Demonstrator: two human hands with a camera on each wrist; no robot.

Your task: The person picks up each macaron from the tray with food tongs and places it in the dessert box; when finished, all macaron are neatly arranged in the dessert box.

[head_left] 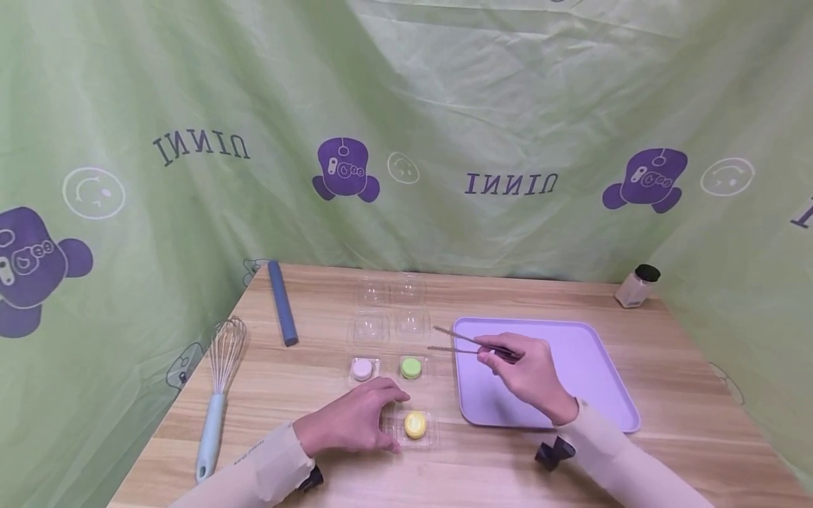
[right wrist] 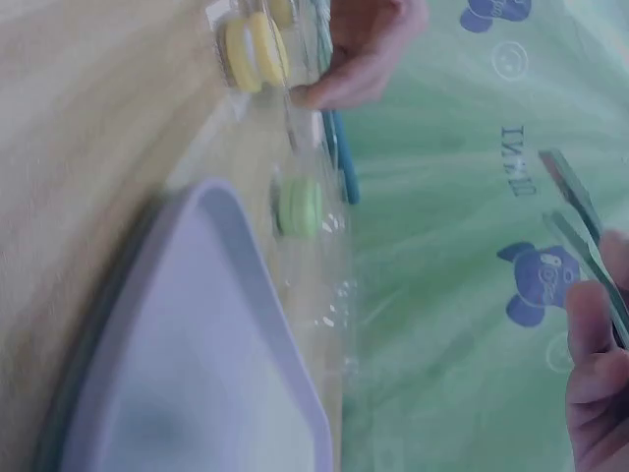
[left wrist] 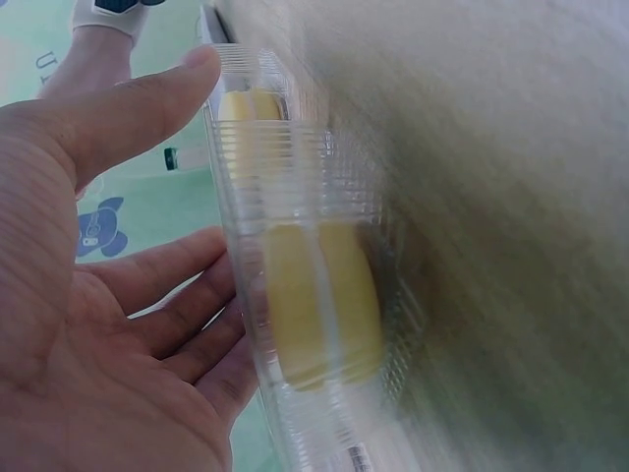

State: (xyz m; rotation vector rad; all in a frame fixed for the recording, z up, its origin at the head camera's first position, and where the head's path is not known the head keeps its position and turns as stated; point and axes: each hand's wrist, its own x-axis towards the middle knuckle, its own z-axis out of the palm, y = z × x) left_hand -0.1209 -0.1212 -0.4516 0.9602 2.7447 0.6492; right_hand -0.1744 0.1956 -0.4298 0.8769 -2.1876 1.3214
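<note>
My right hand (head_left: 524, 370) grips a pair of tweezers (head_left: 457, 349) above the left side of the lilac tray, their two tips apart with nothing between them. My left hand (head_left: 356, 420) spreads thumb and fingers at the left of the clear plastic macaron box (head_left: 434, 441), at its edge. A yellow macaron (head_left: 415, 425) sits in the box's near right compartment. Farther back stand a pink macaron (head_left: 362, 369) and a green macaron (head_left: 411, 367). Another yellow macaron (left wrist: 251, 106) shows beyond the first in the left wrist view; the left hand hides that spot in the head view.
The lilac tray (head_left: 571, 360) lies at right. Behind the macarons is a see-through lid (head_left: 389, 324) with domed hollows. A whisk (head_left: 216, 416) and a blue rod (head_left: 282, 303) lie at left; a jar with a black lid (head_left: 637, 287) stands back right.
</note>
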